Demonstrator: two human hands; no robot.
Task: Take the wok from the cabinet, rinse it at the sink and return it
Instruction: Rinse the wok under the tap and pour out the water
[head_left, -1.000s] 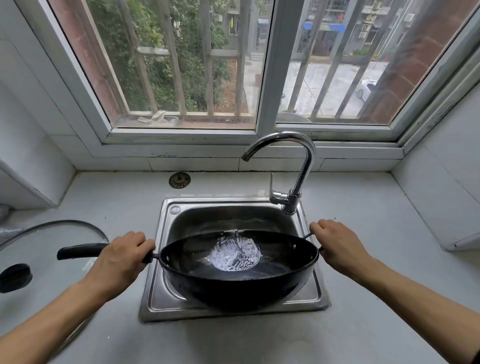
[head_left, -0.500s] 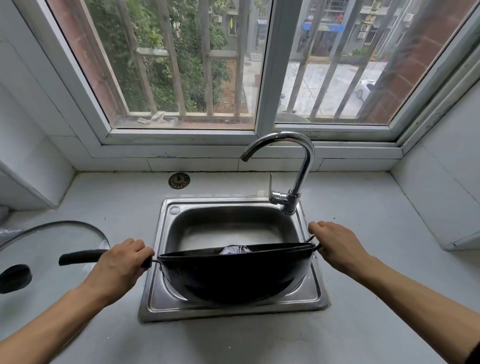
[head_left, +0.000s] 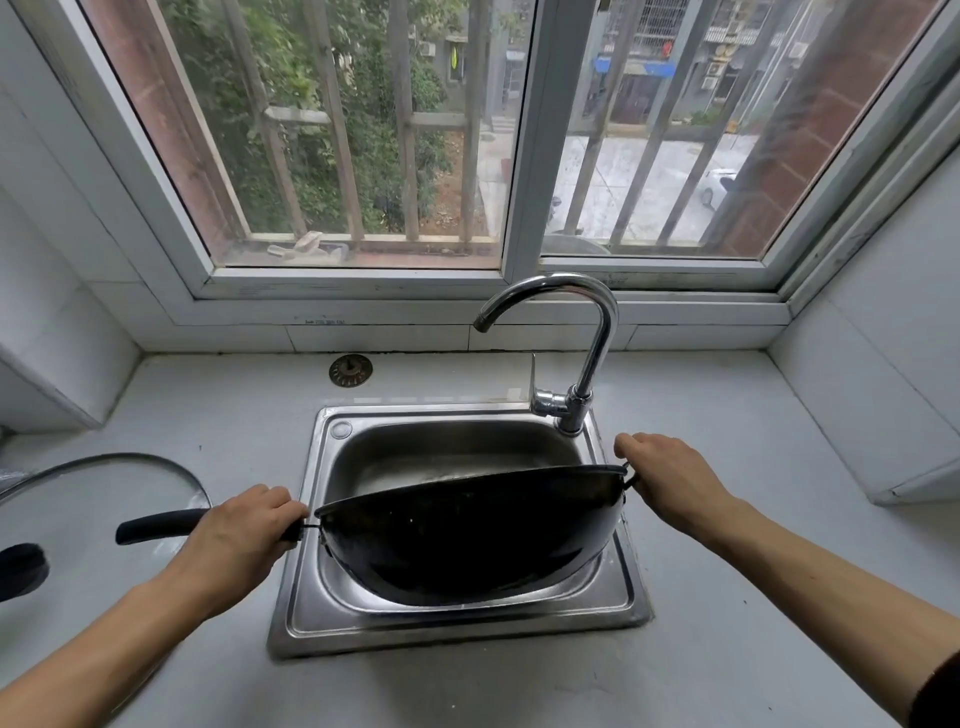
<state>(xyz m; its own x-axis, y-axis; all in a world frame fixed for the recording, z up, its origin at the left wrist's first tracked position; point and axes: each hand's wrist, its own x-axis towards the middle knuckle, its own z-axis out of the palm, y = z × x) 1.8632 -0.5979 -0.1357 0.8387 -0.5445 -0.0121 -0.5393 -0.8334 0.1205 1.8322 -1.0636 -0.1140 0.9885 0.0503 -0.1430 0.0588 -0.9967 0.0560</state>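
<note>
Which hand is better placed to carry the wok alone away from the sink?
Left, probably. The left hand grips the long handle of the tilted wok over the sink; the right hand holds only the small loop at the rim.

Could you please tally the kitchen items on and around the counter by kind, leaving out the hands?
Wok: 1
Glass lid: 1
Sink: 1
Faucet: 1
Drain strainer: 1
Total: 5
</note>
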